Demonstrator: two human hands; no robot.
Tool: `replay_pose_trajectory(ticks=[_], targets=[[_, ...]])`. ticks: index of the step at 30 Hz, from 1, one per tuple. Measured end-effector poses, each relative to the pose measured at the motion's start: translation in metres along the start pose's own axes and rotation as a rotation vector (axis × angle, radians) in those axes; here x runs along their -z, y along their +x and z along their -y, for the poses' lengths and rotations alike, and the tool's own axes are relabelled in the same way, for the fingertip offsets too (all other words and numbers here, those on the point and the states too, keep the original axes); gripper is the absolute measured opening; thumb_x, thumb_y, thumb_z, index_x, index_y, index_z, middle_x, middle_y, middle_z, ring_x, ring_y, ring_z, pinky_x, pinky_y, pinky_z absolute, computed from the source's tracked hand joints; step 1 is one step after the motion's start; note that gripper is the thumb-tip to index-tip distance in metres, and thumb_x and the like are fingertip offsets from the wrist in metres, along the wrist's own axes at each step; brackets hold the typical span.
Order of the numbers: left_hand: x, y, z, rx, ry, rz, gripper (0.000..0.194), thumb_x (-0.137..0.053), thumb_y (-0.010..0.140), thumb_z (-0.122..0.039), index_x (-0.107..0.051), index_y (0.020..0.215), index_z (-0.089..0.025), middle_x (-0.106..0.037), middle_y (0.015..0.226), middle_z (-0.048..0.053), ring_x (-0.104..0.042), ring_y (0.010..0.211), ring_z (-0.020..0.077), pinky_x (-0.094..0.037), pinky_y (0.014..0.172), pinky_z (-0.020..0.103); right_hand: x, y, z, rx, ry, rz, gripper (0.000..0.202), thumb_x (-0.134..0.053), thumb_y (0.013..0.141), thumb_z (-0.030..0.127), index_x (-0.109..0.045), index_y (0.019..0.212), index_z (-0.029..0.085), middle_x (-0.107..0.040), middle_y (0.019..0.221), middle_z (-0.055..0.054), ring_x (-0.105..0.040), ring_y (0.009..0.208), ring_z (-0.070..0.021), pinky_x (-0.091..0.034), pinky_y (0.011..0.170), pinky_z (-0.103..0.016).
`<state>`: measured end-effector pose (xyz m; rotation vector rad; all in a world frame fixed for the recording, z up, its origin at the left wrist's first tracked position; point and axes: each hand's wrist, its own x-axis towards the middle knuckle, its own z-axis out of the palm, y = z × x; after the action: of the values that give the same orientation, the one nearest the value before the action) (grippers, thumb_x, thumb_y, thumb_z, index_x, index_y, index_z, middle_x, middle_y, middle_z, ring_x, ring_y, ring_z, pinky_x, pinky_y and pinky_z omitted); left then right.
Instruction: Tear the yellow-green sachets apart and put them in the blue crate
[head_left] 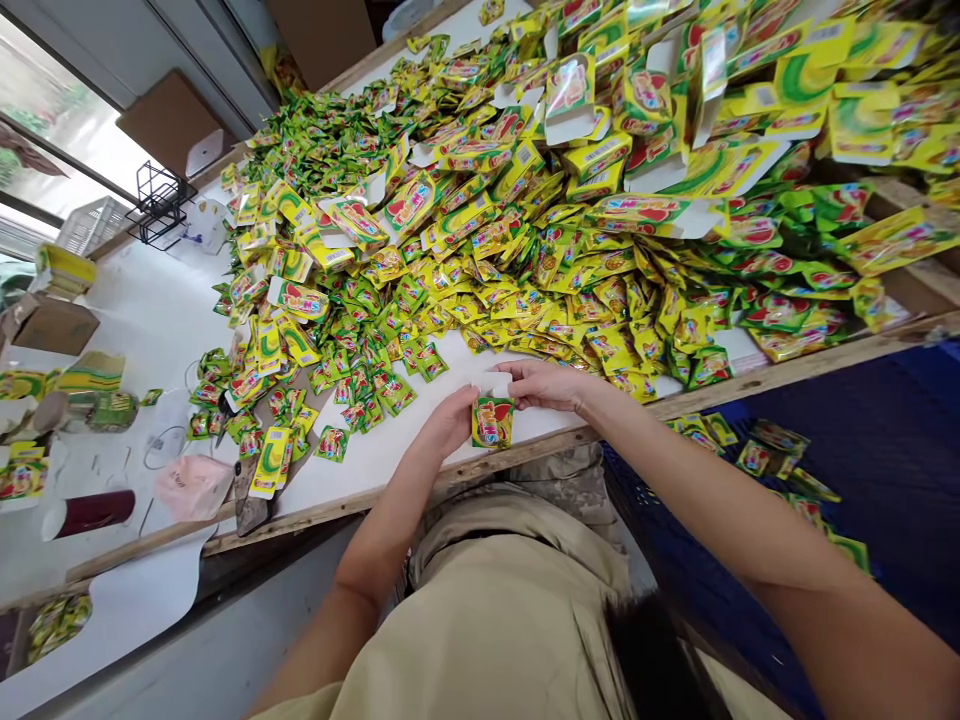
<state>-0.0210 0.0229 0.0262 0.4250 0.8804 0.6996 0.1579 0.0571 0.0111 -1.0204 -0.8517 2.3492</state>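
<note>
Both hands meet at the near edge of the bench (135, 330), closed around one small yellow-and-green carton (493, 421) that stands upright between them. The left hand (448, 422) cups the carton's left side, fingers curled against it, seemingly to steady it, while the right hand (541, 384) reaches over from the right with fingertips pinched on the white flap at the top, which looks like the grip for folding or tucking it. Both forearms come in low from the near side, the left nearly straight up from the lap, the right bent across at an angle, wrists hovering just above the white surface. Just beyond the hands lies a scatter of small green sachets (375, 385), and past that a deep heap of yellow sachets (525, 300), kept within easy reach. At the far right a pile of flat open cartons (675, 130) is stacked higher. To the right, below the bench edge, a dark blue crate (885, 470) holds a few stray packets. Far left stand a maroon cup (90, 512), a pink cloth (193, 486) and a black wire rack (159, 203).
</note>
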Motion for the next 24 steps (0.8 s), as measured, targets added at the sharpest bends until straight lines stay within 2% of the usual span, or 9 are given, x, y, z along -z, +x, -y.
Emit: replay_pose_trajectory(ticks=[3,6,9,11,13,16,20,22,24], targets=[[0.003,0.004,-0.015,0.089,0.012,0.033,0.037,-0.076,0.057,-0.023,-0.066,0.091,-0.013,-0.07,0.079,0.003,-0.061,0.067,0.0131,-0.046,0.068,0.026,-0.006,0.0,0.004,0.067,-0.09,-0.012,0.034,-0.081,0.052,0.022,-0.061,0.079,0.017,-0.056,0.067,0.006,-0.043,0.052,-0.0049,-0.033,0.046,-0.019],[0.009,0.01,-0.02,0.075,0.067,-0.032,0.031,-0.079,0.051,-0.018,-0.063,0.077,-0.013,-0.065,0.066,-0.001,-0.056,0.058,0.0096,-0.043,0.061,0.024,-0.011,-0.001,0.0,0.247,-0.224,-0.146,0.032,-0.079,0.057,0.034,-0.059,0.074,0.016,-0.055,0.064,0.005,-0.044,0.055,-0.007,-0.034,0.05,-0.021],[0.015,0.012,-0.013,-0.122,0.145,-0.131,0.028,-0.081,0.053,-0.021,-0.058,0.067,-0.014,-0.061,0.062,-0.005,-0.054,0.057,0.0071,-0.042,0.062,0.022,-0.012,-0.005,-0.007,0.438,-0.445,-0.296,0.029,-0.076,0.063,0.04,-0.06,0.07,0.017,-0.057,0.064,0.002,-0.048,0.059,-0.0107,-0.038,0.055,-0.025],[0.017,0.011,-0.006,-0.284,0.26,-0.172,0.025,-0.079,0.06,-0.028,-0.061,0.07,-0.015,-0.063,0.067,-0.003,-0.056,0.062,0.0076,-0.044,0.065,0.022,-0.011,-0.009,-0.011,0.499,-0.562,-0.321,0.024,-0.072,0.067,0.04,-0.063,0.073,0.018,-0.062,0.069,-0.001,-0.053,0.062,-0.0139,-0.042,0.059,-0.027],[0.017,0.008,-0.002,-0.407,0.4,-0.178,0.024,-0.077,0.064,-0.033,-0.065,0.075,-0.015,-0.068,0.076,0.0,-0.059,0.071,0.01,-0.046,0.07,0.024,-0.01,-0.012,-0.014,0.537,-0.665,-0.33,0.017,-0.068,0.072,0.036,-0.065,0.076,0.02,-0.066,0.074,-0.003,-0.057,0.066,-0.0171,-0.045,0.063,-0.031],[0.016,0.0,-0.003,-0.485,0.517,-0.139,0.027,-0.079,0.062,-0.035,-0.067,0.077,-0.016,-0.071,0.088,0.005,-0.063,0.082,0.0151,-0.049,0.077,0.029,-0.012,-0.016,-0.019,0.624,-0.792,-0.376,0.008,-0.063,0.077,0.029,-0.067,0.078,0.022,-0.07,0.083,-0.005,-0.062,0.078,-0.0209,-0.047,0.074,-0.035],[0.013,-0.01,-0.014,-0.47,0.591,-0.087,0.026,-0.076,0.066,-0.038,-0.065,0.074,-0.015,-0.071,0.089,0.007,-0.065,0.084,0.0164,-0.05,0.078,0.031,-0.014,-0.015,-0.024,0.645,-0.684,-0.328,0.014,-0.063,0.078,0.034,-0.067,0.084,0.022,-0.071,0.093,-0.006,-0.063,0.086,-0.0214,-0.048,0.079,-0.035],[0.012,-0.014,-0.018,-0.445,0.625,-0.06,0.027,-0.076,0.067,-0.037,-0.065,0.079,-0.015,-0.071,0.09,0.007,-0.064,0.082,0.0157,-0.051,0.077,0.03,-0.014,-0.014,-0.025,0.591,-0.573,-0.26,0.021,-0.064,0.077,0.041,-0.067,0.084,0.021,-0.071,0.09,-0.006,-0.063,0.083,-0.0204,-0.049,0.077,-0.034],[0.01,-0.015,-0.02,-0.433,0.657,-0.06,0.029,-0.076,0.067,-0.036,-0.066,0.084,-0.015,-0.071,0.09,0.007,-0.063,0.079,0.0143,-0.05,0.075,0.028,-0.014,-0.012,-0.023,0.548,-0.547,-0.244,0.025,-0.066,0.074,0.043,-0.066,0.082,0.019,-0.07,0.083,-0.005,-0.062,0.076,-0.0187,-0.049,0.071,-0.032]])
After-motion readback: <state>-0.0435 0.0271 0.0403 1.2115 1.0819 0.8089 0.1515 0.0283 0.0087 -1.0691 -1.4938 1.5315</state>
